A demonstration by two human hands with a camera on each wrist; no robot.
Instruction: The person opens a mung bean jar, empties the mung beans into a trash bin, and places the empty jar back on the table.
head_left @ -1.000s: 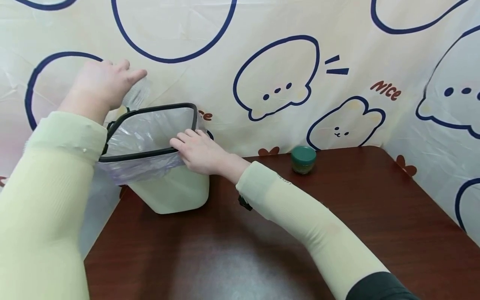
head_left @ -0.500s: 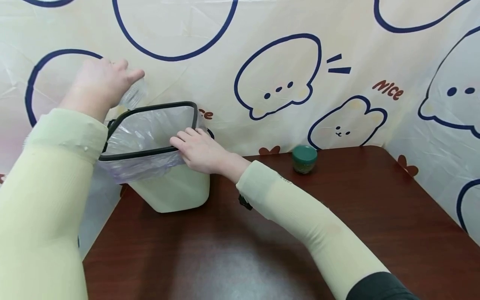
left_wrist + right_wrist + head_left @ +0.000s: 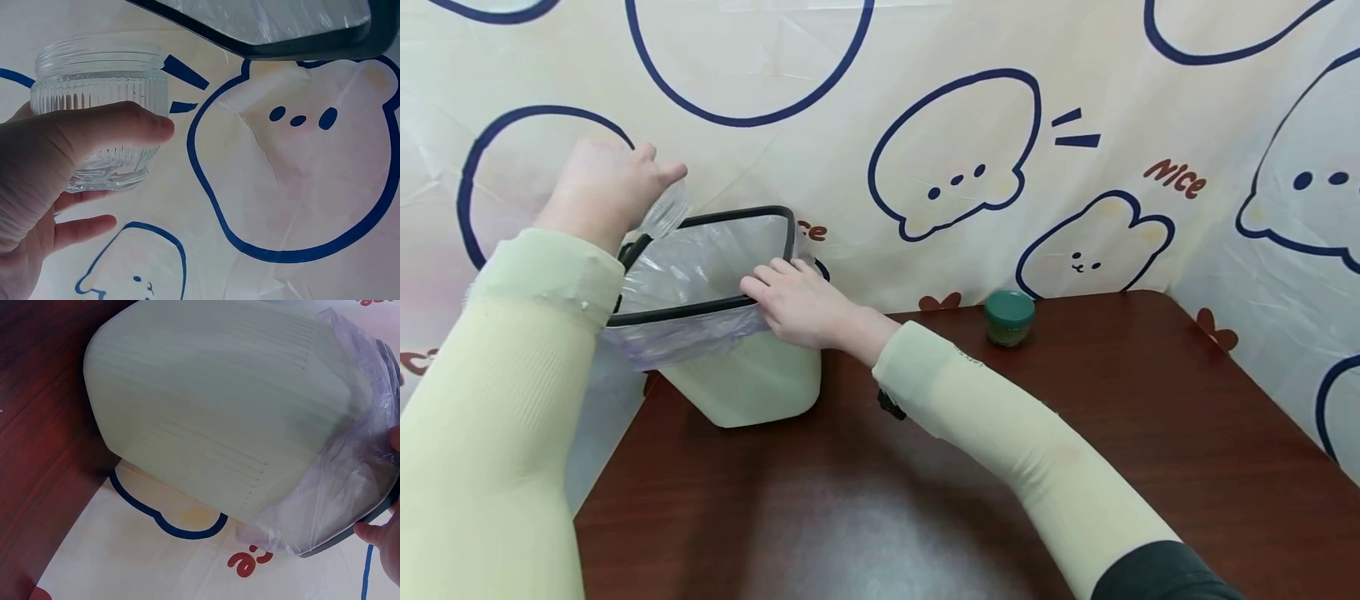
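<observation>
In the head view, a pale green trash bin (image 3: 737,387) leans at the table's left end, with a translucent lilac bag (image 3: 685,337) folded over its black rim (image 3: 685,312). My left hand (image 3: 604,190) holds a clear ribbed glass jar (image 3: 666,212) tilted beside the bin's far left rim. Thumb and fingers wrap the lidless jar (image 3: 100,65) in the left wrist view; whether anything is inside I cannot tell. My right hand (image 3: 797,302) grips the bin's near right rim, fingers over the edge. The right wrist view shows the bin's side (image 3: 212,400) and only part of that hand (image 3: 387,547).
A small jar with a green lid (image 3: 1009,310) stands at the back of the dark red-brown table (image 3: 1075,375). Behind and at the sides hangs a cream sheet (image 3: 820,175) printed with blue cartoon outlines.
My left hand has sunk slightly with the glass jar, which now overlaps the bin's far rim in the head view. The right hand and the bin have hardly moved.
</observation>
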